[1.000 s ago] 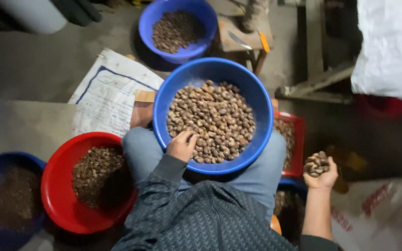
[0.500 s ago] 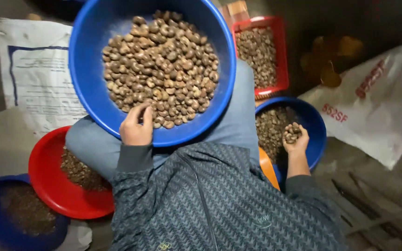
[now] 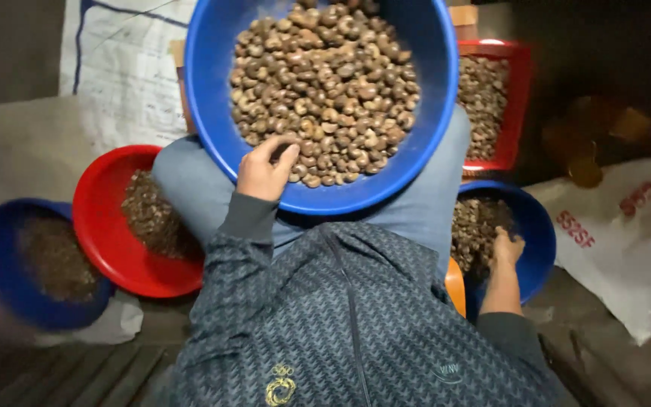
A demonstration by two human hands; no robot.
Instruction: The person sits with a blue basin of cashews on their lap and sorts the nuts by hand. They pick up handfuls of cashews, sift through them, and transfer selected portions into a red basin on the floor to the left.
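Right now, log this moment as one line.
left hand: on nuts in lap basin | right hand: down in blue bowl of nuts | red bowl: at left

I am reaching my left hand (image 3: pixel 264 172) forward and up, wrist slightly bent, fingers (image 3: pixel 284 157) curled loosely with the thumb spread apart, so the grip is half closed. My left forearm is angling inward across my lap in a dark patterned sleeve. I am stretching my right hand (image 3: pixel 505 247) down at my side, arm nearly straight, fingers pointing away from me.
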